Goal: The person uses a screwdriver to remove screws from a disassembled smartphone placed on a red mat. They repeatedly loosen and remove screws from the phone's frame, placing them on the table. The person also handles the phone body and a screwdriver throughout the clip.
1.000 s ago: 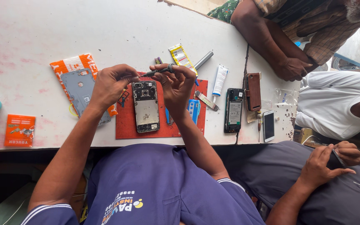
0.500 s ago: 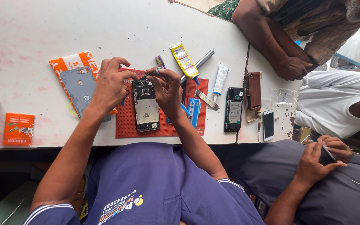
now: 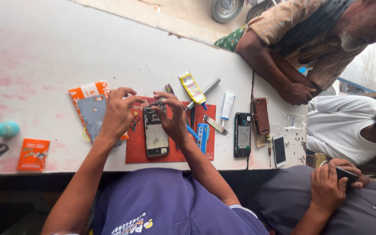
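Observation:
An opened phone [image 3: 155, 135], its back off and its insides showing, lies on a red work mat [image 3: 175, 154]. My left hand [image 3: 118, 112] curls over the phone's top left corner, fingertips pinched against it. My right hand [image 3: 172, 122] hovers over the phone's top right, and its fingers grip a small metal piece [image 3: 161, 102]; what the piece is I cannot make out. The phone's grey back cover [image 3: 92, 119] rests on an orange package [image 3: 88, 92] just left of my left hand.
A yellow glue tube [image 3: 192, 87], metal rod [image 3: 207, 90], white tube [image 3: 228, 104], blue tool [image 3: 202, 135], black phone [image 3: 242, 135], brown wallet [image 3: 262, 115] and white phone [image 3: 279, 150] lie to the right. Another person's clasped hands [image 3: 299, 93] rest on the table. An orange packet [image 3: 33, 154] lies far left.
Both hands stay at the top end of the opened phone, the fingers shifting slightly. The view has drifted, so everything sits lower in the frame. The person beside me has brought a hand to a dark phone.

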